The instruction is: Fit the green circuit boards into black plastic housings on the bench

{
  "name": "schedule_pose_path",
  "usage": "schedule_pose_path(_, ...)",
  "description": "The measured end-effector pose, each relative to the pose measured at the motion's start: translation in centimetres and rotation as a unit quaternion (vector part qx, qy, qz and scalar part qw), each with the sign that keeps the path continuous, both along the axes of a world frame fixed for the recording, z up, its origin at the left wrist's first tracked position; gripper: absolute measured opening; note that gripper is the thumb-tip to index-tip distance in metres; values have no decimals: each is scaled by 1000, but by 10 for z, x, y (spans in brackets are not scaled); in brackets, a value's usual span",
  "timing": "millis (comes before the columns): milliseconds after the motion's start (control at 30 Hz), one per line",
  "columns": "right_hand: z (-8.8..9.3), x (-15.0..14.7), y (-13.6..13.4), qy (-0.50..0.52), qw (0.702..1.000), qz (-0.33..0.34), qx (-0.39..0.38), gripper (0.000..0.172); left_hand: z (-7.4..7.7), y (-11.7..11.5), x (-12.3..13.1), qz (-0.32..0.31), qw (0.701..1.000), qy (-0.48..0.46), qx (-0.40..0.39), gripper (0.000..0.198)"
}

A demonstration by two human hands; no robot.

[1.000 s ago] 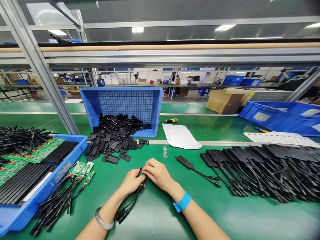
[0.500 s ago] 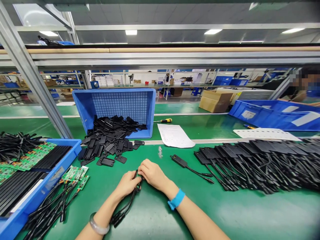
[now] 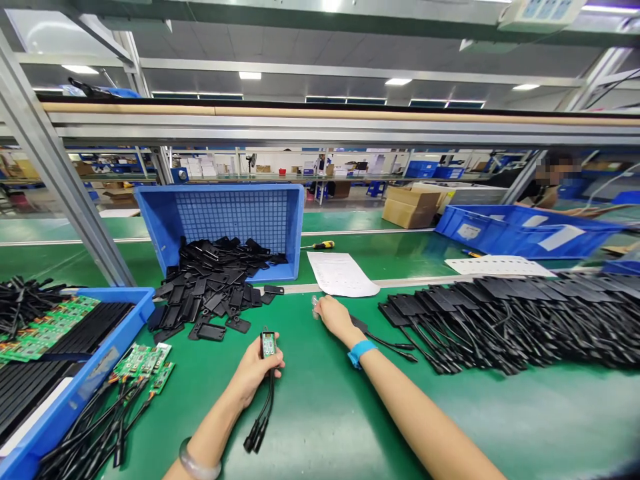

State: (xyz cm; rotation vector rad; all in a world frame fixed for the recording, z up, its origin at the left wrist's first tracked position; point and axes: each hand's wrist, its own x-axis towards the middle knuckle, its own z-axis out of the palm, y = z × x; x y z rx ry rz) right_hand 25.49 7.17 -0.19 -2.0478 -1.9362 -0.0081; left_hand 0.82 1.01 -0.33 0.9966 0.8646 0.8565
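Observation:
My left hand is closed round a small black case with a green circuit board in it, held upright; two black cables hang from it toward me. My right hand is stretched forward over the green mat, its fingers at a small clear plastic bag. It lies over one finished black unit with a cable. Whether those fingers grip the bag is not visible.
A tipped blue crate spills black plastic covers onto the mat. A blue tray with green boards stands at left, cabled boards beside it. A heap of finished cabled units fills the right. Paper and a screwdriver lie behind.
My right hand has left the piece and reached forward to the small clear bag. My left hand now holds the cased board alone, turned upright. The view shifted right.

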Motion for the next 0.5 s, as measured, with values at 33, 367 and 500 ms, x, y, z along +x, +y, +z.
schedule_pose_path(33, 1, 0, 5, -7, 1000, -4, -5, 15, -1, 0, 0, 2, 1000, -11, -1, 63)
schedule_pose_path(367, 2, -63, 71, 27, 993, 110, 20, 27, -6, 2, 1, 9, 998, -41, -38, 63)
schedule_pose_path(500, -5, -74, 76, 38, 991, 123, 22, 22, -2, 1, -1, -8, 999, -33, -36, 59)
